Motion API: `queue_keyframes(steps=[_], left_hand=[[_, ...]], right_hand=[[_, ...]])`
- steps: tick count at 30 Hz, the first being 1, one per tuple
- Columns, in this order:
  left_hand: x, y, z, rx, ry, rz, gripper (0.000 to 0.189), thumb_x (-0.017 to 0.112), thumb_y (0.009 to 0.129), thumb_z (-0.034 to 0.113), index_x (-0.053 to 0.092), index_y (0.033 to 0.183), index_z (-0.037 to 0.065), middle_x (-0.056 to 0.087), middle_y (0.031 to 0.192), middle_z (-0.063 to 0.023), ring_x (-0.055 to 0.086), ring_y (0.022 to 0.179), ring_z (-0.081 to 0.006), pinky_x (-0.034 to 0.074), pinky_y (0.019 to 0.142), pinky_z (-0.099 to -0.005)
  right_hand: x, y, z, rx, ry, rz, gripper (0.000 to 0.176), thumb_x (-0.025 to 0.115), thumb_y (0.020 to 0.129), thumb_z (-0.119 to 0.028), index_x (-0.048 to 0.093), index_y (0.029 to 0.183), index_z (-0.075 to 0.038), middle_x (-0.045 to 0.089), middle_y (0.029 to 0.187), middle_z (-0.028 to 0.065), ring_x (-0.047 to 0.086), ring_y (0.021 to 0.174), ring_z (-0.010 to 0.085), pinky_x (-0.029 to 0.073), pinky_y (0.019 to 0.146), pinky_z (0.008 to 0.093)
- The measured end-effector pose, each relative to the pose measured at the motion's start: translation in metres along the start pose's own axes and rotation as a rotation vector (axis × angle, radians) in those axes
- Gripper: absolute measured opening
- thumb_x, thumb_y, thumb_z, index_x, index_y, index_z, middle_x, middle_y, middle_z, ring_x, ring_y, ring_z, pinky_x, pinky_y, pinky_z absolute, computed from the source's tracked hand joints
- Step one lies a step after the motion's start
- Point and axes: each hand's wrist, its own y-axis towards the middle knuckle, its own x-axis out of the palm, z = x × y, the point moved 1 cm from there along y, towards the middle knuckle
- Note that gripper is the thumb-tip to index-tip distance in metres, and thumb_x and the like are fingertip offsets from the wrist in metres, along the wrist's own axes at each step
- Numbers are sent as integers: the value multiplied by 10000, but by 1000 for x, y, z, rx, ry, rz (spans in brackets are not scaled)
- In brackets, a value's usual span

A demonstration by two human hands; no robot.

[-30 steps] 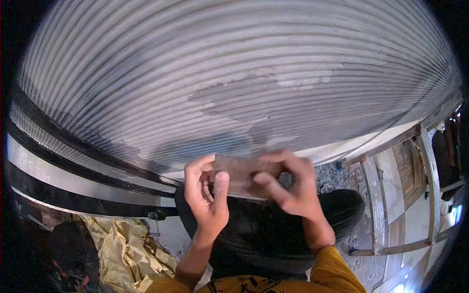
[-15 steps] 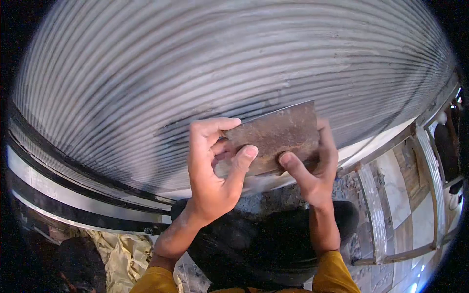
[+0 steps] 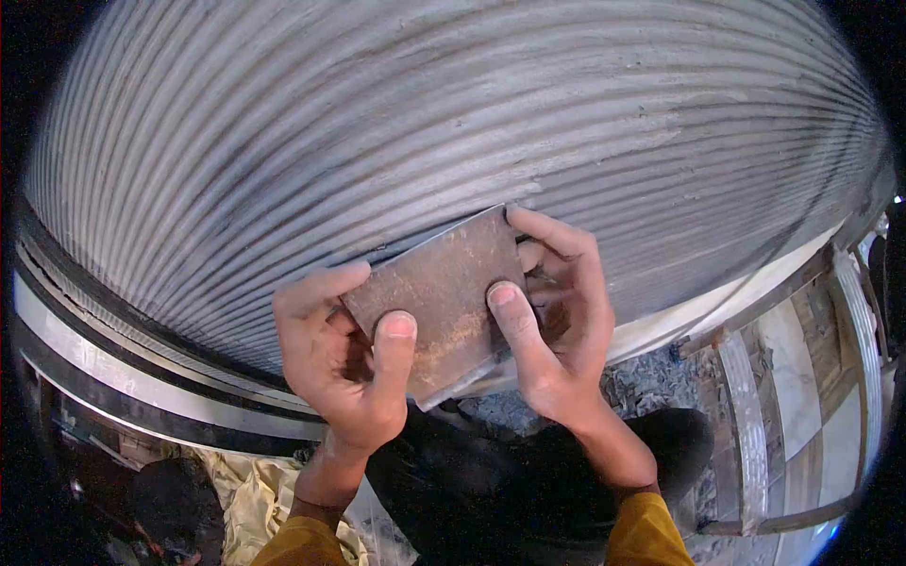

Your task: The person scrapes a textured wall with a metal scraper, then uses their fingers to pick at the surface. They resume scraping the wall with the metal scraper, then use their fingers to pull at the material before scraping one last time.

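Note:
A flat, rust-brown rectangular metal plate [image 3: 444,288] is held up between both hands, tilted so its right end sits higher. On its left end my left hand [image 3: 349,354] has the thumb on the near face and the index finger along the top corner. My right hand [image 3: 562,325] grips the opposite end, thumb on the near face and index finger at the upper corner. The plate's upper edge overlaps a ribbed grey wall panel [image 3: 453,123] in this view. Most of the other fingertips are hidden behind the plate.
A ladder-like metal frame [image 3: 746,424] stands on the tiled floor at the right. Crumpled yellowish cloth [image 3: 269,491] lies at lower left, with a dark round shape [image 3: 175,505] beside it. Grey debris [image 3: 651,382] covers the floor below the wall. Black-and-white trim [image 3: 142,387] edges the panel.
Both hands have moved left and slightly down with the metal plate, which now tilts more steeply. My right index finger has come up to the plate's upper corner.

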Motion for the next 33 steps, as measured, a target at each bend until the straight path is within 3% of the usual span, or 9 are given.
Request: queue_keyframes(steps=[8,14,23,25,27,29,30,32,33], left_hand=[[5,2,3,-35,4,24,414,676,882,75,446,1199,-60,532,1044,-125,586,879,-143,486,774,-256],[9,11,11,-24,-9,2,369,655,891,40,467,1187,-74,552,1056,-136,594,876,-137,494,768,-254],[14,10,-14,-57,89,-6,349,654,890,10,495,1195,-47,545,998,-71,552,789,-62,441,621,-177],[25,10,-12,26,-31,23,322,650,891,3,513,1179,-39,543,973,-54,502,749,-31,394,581,-159],[29,14,-4,67,-46,84,277,652,883,7,546,1136,-36,557,909,-57,489,706,-51,370,549,-171],[19,22,-2,306,238,22,217,695,844,27,619,1047,19,565,853,-43,509,724,-118,392,614,-250],[15,31,-2,302,240,19,217,695,844,27,619,1047,19,565,853,-43,509,724,-118,392,614,-250],[12,54,2,666,687,-8,202,770,771,90,672,947,94,568,822,-6,511,778,-186,375,735,-329],[15,64,5,662,691,-13,202,770,771,90,672,947,94,568,822,-6,511,778,-186,375,735,-329]], right_hand=[[2,-2,-2,-2,128,72,382,581,939,-31,476,1304,4,560,941,59,533,849,98,472,723,241],[3,-2,-11,21,117,91,443,570,945,-20,409,1354,38,541,983,55,506,858,72,445,757,195],[9,4,5,-231,-136,262,411,522,886,26,478,1294,36,526,993,88,503,816,139,434,752,269],[3,3,5,-183,-168,264,408,527,880,17,485,1284,41,548,1015,116,519,838,145,443,758,279],[-3,5,-1,-391,-307,290,393,542,872,11,501,1262,38,602,950,117,560,810,134,463,724,277],[-13,5,-16,-322,-347,255,356,559,866,4,535,1220,34,620,890,98,576,774,125,470,701,271],[-19,4,-23,-250,-385,221,319,576,860,-3,569,1177,30,637,830,80,591,739,117,477,679,264],[-35,15,-29,-191,-391,182,264,591,852,-12,603,1113,24,633,780,57,588,704,102,472,654,255],[-42,22,-32,-142,-400,143,211,606,844,-21,637,1050,18,629,731,34,584,669,87,468,630,246]])
